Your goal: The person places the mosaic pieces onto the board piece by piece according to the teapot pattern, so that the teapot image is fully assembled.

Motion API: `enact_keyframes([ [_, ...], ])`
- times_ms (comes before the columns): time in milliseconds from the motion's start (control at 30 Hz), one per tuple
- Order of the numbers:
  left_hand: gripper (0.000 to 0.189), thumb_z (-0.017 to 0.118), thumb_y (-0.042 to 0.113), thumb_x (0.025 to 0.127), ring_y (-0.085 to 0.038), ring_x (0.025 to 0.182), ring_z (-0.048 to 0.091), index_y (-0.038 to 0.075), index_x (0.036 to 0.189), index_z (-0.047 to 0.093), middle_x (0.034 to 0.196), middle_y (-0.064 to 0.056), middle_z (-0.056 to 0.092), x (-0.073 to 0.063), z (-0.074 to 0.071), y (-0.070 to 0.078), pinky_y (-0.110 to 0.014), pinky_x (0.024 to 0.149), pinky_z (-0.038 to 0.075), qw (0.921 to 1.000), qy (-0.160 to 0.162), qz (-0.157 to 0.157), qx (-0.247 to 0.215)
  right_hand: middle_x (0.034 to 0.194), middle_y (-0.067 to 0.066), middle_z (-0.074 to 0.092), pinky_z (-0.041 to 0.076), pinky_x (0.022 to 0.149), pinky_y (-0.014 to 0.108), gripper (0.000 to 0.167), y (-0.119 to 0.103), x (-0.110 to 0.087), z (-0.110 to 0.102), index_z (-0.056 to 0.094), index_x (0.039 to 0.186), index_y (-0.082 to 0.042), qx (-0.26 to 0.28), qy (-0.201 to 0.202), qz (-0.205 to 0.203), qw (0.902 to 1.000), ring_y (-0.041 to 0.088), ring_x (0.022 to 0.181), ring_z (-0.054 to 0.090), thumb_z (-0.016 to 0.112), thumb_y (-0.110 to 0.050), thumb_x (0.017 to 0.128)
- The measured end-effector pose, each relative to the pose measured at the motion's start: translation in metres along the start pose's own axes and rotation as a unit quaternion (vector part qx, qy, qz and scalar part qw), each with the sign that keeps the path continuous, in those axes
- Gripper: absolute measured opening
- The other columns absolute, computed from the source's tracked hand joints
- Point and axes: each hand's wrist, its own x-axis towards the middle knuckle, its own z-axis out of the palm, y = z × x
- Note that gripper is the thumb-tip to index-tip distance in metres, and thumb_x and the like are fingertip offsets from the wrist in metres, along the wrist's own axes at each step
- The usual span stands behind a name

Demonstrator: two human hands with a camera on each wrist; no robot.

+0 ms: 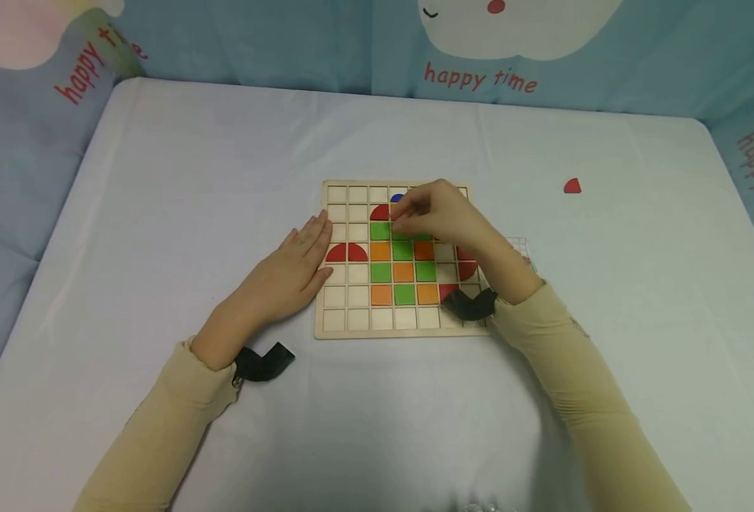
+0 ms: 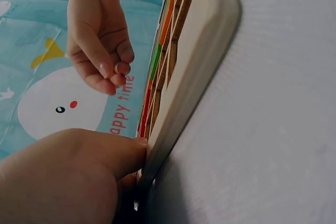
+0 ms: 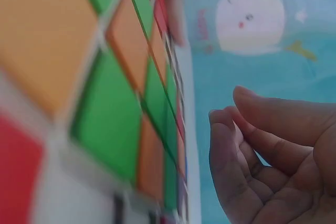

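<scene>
A wooden grid board [image 1: 351,318] lies mid-table with green [image 1: 403,249] and orange squares [image 1: 380,250], red half-circles [image 1: 346,252] and a blue piece [image 1: 397,198]. My left hand [image 1: 309,254] lies flat, fingers straight, pressing the board's left edge; the left wrist view shows it [image 2: 68,177] against the board's rim [image 2: 197,61]. My right hand [image 1: 409,211] hovers over the board's upper middle beside the blue piece, fingers curled toward the thumb. Nothing shows between them in the left wrist view [image 2: 107,69] or the right wrist view [image 3: 236,145].
A loose red piece [image 1: 572,186] lies far right on the white table [image 1: 159,178]. A clear plastic item [image 1: 521,247] sits by the board's right side. Black straps [image 1: 263,361] hang at both wrists. A blue "happy time" cloth [image 1: 479,78] surrounds the table.
</scene>
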Motion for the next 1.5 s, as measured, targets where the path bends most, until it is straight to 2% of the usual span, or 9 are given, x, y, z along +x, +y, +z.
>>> enact_keyframes([
  [233,0.062,0.039,0.024,0.101,-0.029,0.143,0.002,-0.007,0.147,0.012,0.156,-0.019,0.000,0.000,0.002,-0.002,-0.045,0.114,0.008,1.0000,0.003,0.003,0.004,0.085,0.006,0.068,0.051,0.072,0.025,0.019,0.019,-0.012,-0.041,0.068,0.099,0.007,0.007,0.093,0.025,0.9953,0.019,0.076,0.061,0.068,-0.008,0.087],
  [333,0.062,0.039,0.024,0.101,-0.028,0.143,0.002,-0.007,0.147,0.012,0.156,-0.019,0.000,0.000,0.002,-0.003,-0.045,0.114,0.008,1.0000,0.004,0.003,0.004,0.083,0.000,0.067,0.049,0.074,0.023,0.025,0.028,-0.019,-0.059,0.066,0.104,0.008,0.006,0.127,0.047,0.9908,0.014,0.076,0.062,0.067,-0.011,0.088],
  [500,0.062,0.039,0.024,0.101,-0.029,0.143,0.002,-0.008,0.147,0.012,0.156,-0.019,0.000,0.001,0.002,-0.003,-0.045,0.114,0.008,1.0000,0.002,0.001,0.002,0.081,-0.006,0.068,0.050,0.073,0.017,0.025,0.045,-0.029,-0.089,0.066,0.103,0.007,0.040,0.177,0.082,0.9801,0.007,0.073,0.065,0.068,-0.011,0.087],
  [733,0.062,0.039,0.024,0.101,-0.029,0.143,0.003,-0.008,0.147,0.013,0.156,-0.019,0.001,0.000,0.002,-0.002,-0.045,0.114,0.008,1.0000,0.005,0.002,0.000,0.081,-0.009,0.066,0.047,0.070,0.013,0.006,0.071,-0.041,-0.119,0.072,0.091,-0.011,0.071,0.211,0.138,0.9649,0.004,0.072,0.065,0.070,-0.015,0.086],
  [833,0.062,0.040,0.024,0.101,-0.029,0.143,0.003,-0.008,0.147,0.013,0.156,-0.019,0.002,-0.001,0.002,-0.002,-0.046,0.114,0.008,1.0000,0.009,0.003,-0.001,0.082,-0.011,0.065,0.046,0.069,0.012,0.003,0.080,-0.045,-0.128,0.073,0.087,-0.015,0.077,0.218,0.154,0.9606,0.002,0.071,0.065,0.071,-0.015,0.085],
  [933,0.062,0.040,0.024,0.101,-0.029,0.143,0.003,-0.008,0.147,0.013,0.156,-0.019,0.001,-0.001,0.002,-0.002,-0.046,0.114,0.008,1.0000,0.007,0.001,-0.002,0.081,-0.011,0.065,0.047,0.069,0.011,0.006,0.088,-0.048,-0.135,0.074,0.082,-0.016,0.107,0.227,0.159,0.9550,0.002,0.070,0.066,0.071,-0.011,0.084],
  [1067,0.062,0.039,0.024,0.101,-0.029,0.143,0.002,-0.008,0.147,0.012,0.156,-0.018,0.001,-0.001,0.002,-0.002,-0.046,0.114,0.008,1.0000,0.004,0.001,-0.002,0.083,-0.006,0.064,0.051,0.067,0.014,0.009,0.098,-0.052,-0.143,0.075,0.079,-0.011,0.165,0.247,0.153,0.9423,0.005,0.067,0.067,0.071,-0.003,0.082],
  [1233,0.062,0.040,0.024,0.101,-0.029,0.143,0.003,-0.008,0.147,0.012,0.156,-0.019,0.001,0.000,0.002,-0.002,-0.046,0.114,0.008,1.0000,0.006,0.002,-0.001,0.087,-0.001,0.061,0.053,0.065,0.017,0.010,0.108,-0.055,-0.150,0.074,0.077,-0.007,0.213,0.281,0.154,0.9230,0.007,0.067,0.066,0.070,0.001,0.081],
  [1500,0.062,0.038,0.024,0.101,-0.029,0.143,0.002,-0.008,0.147,0.011,0.156,-0.019,0.001,-0.001,0.002,-0.002,-0.046,0.114,0.008,1.0000,0.005,0.004,-0.001,0.072,-0.001,0.066,0.053,0.060,0.017,0.011,0.120,-0.058,-0.156,0.072,0.074,-0.004,0.262,0.334,0.154,0.8923,0.008,0.063,0.066,0.071,0.005,0.080],
])
